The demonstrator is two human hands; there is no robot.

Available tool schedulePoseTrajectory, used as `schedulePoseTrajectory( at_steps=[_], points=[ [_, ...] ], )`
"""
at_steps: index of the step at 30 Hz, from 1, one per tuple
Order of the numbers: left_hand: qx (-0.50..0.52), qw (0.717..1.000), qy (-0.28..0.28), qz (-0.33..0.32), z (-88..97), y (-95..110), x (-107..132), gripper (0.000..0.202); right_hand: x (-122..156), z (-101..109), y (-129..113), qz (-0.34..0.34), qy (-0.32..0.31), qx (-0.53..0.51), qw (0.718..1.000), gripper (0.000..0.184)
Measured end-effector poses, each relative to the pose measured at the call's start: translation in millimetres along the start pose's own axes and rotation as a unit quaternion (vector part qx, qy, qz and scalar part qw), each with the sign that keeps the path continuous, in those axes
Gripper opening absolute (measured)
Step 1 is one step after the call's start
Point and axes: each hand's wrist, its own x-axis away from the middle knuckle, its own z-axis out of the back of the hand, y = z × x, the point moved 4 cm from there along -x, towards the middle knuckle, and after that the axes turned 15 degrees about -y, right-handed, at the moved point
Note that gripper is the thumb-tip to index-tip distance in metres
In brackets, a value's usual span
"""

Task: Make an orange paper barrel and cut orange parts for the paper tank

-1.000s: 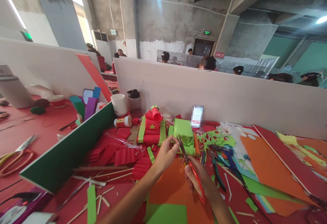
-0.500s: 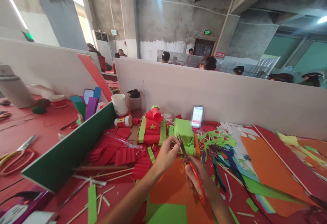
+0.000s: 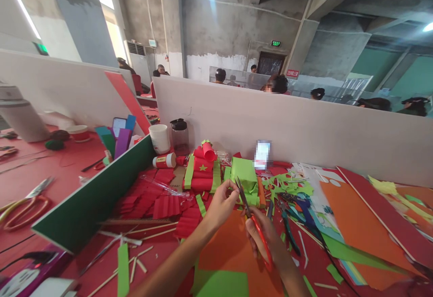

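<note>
My right hand (image 3: pixel 261 231) is wrapped round the red-orange handles of a pair of scissors (image 3: pixel 244 197), whose blades point up and away from me. Beside the blade tips, my left hand (image 3: pixel 223 200) is closed in a pinch; whatever its fingertips hold is too small to make out. Under both hands lies an orange sheet (image 3: pixel 223 238) with a green sheet (image 3: pixel 219 283) on its near part. Just beyond the hands stand a green paper-covered block (image 3: pixel 242 170) and a red and green paper model (image 3: pixel 202 173) with a yellow-green star on its front.
Folded red paper strips (image 3: pixel 165 206) and thin sticks (image 3: pixel 158 232) lie to the left, by a dark green divider (image 3: pixel 98 193). At right are pliers (image 3: pixel 290 231), green scraps (image 3: pixel 287 183) and an orange sheet (image 3: pixel 348 211). A phone (image 3: pixel 262 155) leans against the white partition (image 3: pixel 304 134).
The view has shifted very slightly. Both hands and the scissors keep nearly the same pose, with no clear movement between them.
</note>
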Motion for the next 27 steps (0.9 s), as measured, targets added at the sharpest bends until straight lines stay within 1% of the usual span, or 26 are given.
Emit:
schedulePoseTrajectory(
  at_steps=[10, 14, 18, 21, 24, 27],
  points=[
    [-0.003, 1.0, -0.006, 0.003, 0.7, 3.2, -0.1, 0.002, 0.5, -0.8, -2.8, 0.014, -0.003, -0.001, 1.0, 0.05],
    [-0.03, 0.999, -0.009, 0.003, 1.9, 8.3, 2.4, 0.005, -3.3, 0.9, 6.5, 0.015, -0.002, -0.001, 1.0, 0.05],
    [-0.051, 0.999, -0.008, 0.01, 3.6, 10.8, 3.4, 0.017, -7.3, 3.3, 17.8, 0.003, 0.006, -0.008, 1.0, 0.055],
    [-0.052, 0.999, -0.011, 0.013, 3.9, 9.6, 2.5, 0.022, -5.0, 2.9, 13.0, 0.008, 0.01, -0.003, 1.0, 0.052],
    [-0.043, 0.999, -0.016, 0.008, 2.8, 7.8, 1.9, 0.024, -0.8, 1.4, 3.9, 0.004, 0.009, -0.008, 1.0, 0.052],
    [-0.039, 0.999, -0.016, 0.004, 1.7, 6.7, 2.1, 0.024, 0.3, 0.5, 0.9, 0.007, 0.005, -0.011, 1.0, 0.051]
  ],
)
